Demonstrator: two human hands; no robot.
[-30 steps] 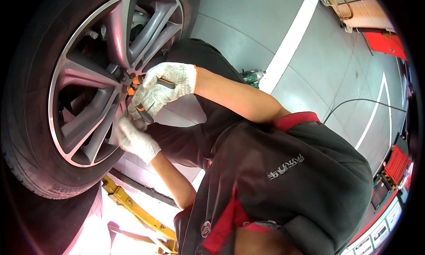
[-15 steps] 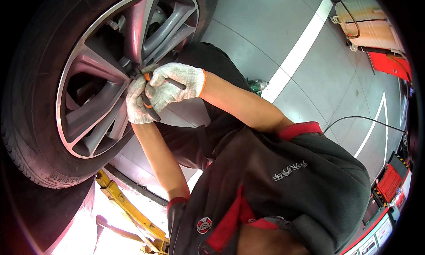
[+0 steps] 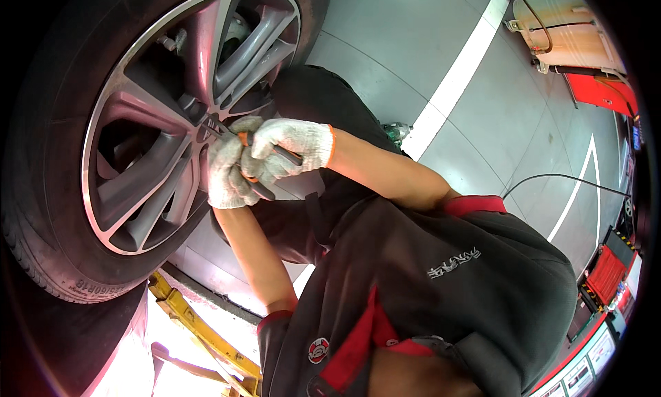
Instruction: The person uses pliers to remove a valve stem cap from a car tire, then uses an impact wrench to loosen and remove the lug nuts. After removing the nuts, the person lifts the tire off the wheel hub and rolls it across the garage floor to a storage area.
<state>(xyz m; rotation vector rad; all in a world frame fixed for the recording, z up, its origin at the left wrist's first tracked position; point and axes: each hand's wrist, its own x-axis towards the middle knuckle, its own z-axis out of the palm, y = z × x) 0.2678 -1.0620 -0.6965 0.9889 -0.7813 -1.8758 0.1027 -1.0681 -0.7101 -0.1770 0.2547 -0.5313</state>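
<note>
A pair of pliers with black and orange handles (image 3: 287, 155) is gripped between my two gloved hands. Its narrow metal jaws (image 3: 219, 125) point at the middle of the grey alloy wheel (image 3: 157, 168); whether the tips touch the hub I cannot tell. My left hand (image 3: 230, 168), in a whitish knit glove, is closed round the pliers close to the wheel's spokes. On the handle side, my right hand (image 3: 292, 149), in a matching glove with an orange cuff, is closed on them too. The gloves partly hide the pliers' middle. A black tyre (image 3: 51, 190) surrounds the wheel.
Below the wheel stands a yellow metal lift arm (image 3: 200, 321). A green tool (image 3: 397, 132) lies on the grey tiled floor (image 3: 372, 46) beyond my knee. Farther right are a pale tank (image 3: 561, 25), a red cabinet (image 3: 597, 92) and a black cable (image 3: 564, 181).
Both hands and the pliers have drawn back a little from the hub, to the right and down in the picture. More of the jaws shows now.
</note>
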